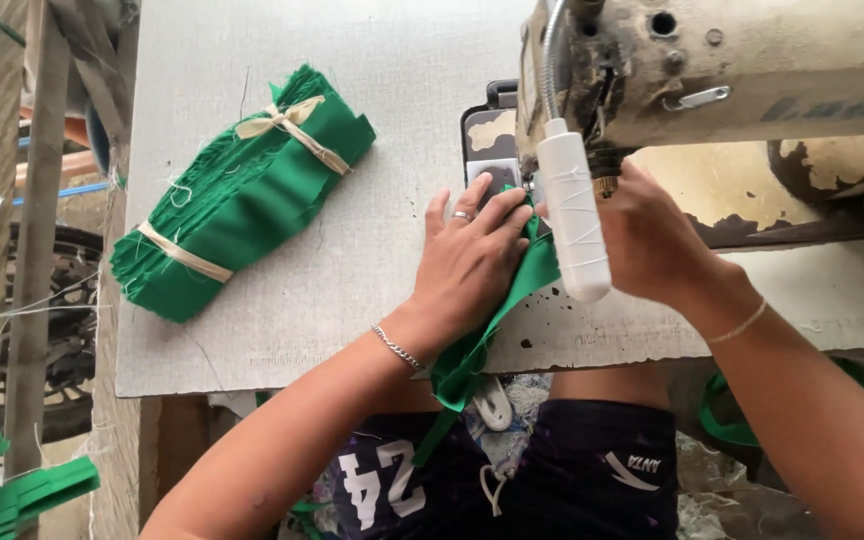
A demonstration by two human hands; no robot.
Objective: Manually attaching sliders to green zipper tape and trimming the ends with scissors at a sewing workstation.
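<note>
Pressing green strip [527,280] flat with our left hand [472,265], fingers spread beside the needle. Our right hand [647,240] sits behind the lamp [574,215], grip unclear. Fingertips could slide under the needle.

Under your left hand [467,265] the strip of cloth [512,300] is bright green. At ten o'clock from it, the bundle of cloth pieces [242,195] shows the same plain green, bound by two cream ties. Your sewing machine [712,80] at one o'clock is cream with dark chipped patches, and its lamp [574,215] is white. The table top [352,290] is pale grey, flecked. Your shorts [552,470] at six o'clock are dark with white markings.
</note>
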